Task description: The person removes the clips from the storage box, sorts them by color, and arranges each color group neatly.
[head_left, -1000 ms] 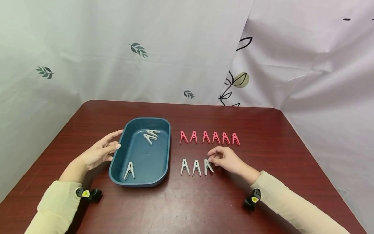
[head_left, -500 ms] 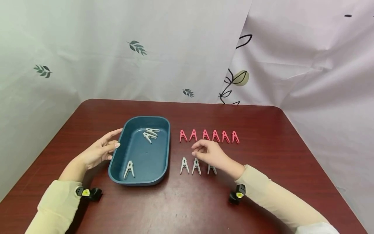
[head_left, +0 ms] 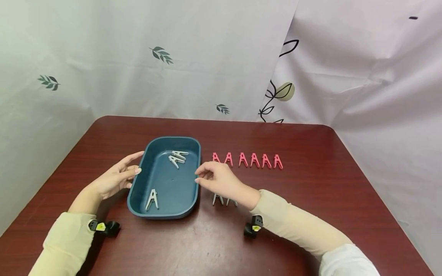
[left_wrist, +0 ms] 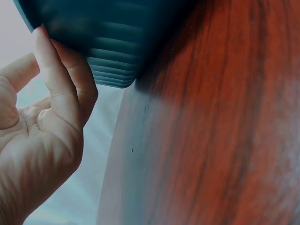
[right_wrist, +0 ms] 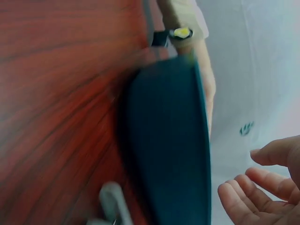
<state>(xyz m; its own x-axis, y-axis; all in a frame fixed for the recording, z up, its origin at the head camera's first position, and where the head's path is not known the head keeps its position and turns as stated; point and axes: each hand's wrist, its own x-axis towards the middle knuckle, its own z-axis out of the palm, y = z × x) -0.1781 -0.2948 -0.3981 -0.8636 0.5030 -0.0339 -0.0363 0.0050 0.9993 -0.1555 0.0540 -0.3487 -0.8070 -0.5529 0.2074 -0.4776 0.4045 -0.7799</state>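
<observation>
Head view: your left hand (head_left: 115, 178) is holding the left edge of a dark blue tray (head_left: 172, 193), the thumb resting on the rim and the fingers lying against the outer wall. Your right hand (head_left: 221, 180) is hovering at the tray's right edge, its fingers loosely bent and its thumb apart from them; the right wrist view is showing a gap there and no clip in it. Whether those fingertips are touching the rim is not showing clearly.

Filling the tray is looking partway along, judging by where things are lying. Three grey clips are already sitting inside: a pair of grey clips (head_left: 172, 158) lying together near the far edge, and a single grey clip (head_left: 153, 194) lying by the near left corner. No red is showing inside.

Left outside, on the brown table (head_left: 310, 184), two grey clips (head_left: 215, 198) are peeking out below your right hand, near the tray's right edge; your forearm may be hiding more. Six red clips (head_left: 242, 159) are forming a row beyond them, running along the table's far edge but well short of it; your hand is partly covering the leftmost two. That is making eleven clips in sight and one tray. Behind the far edge, a leaf-printed pale curtain (head_left: 221, 57) is hanging.
</observation>
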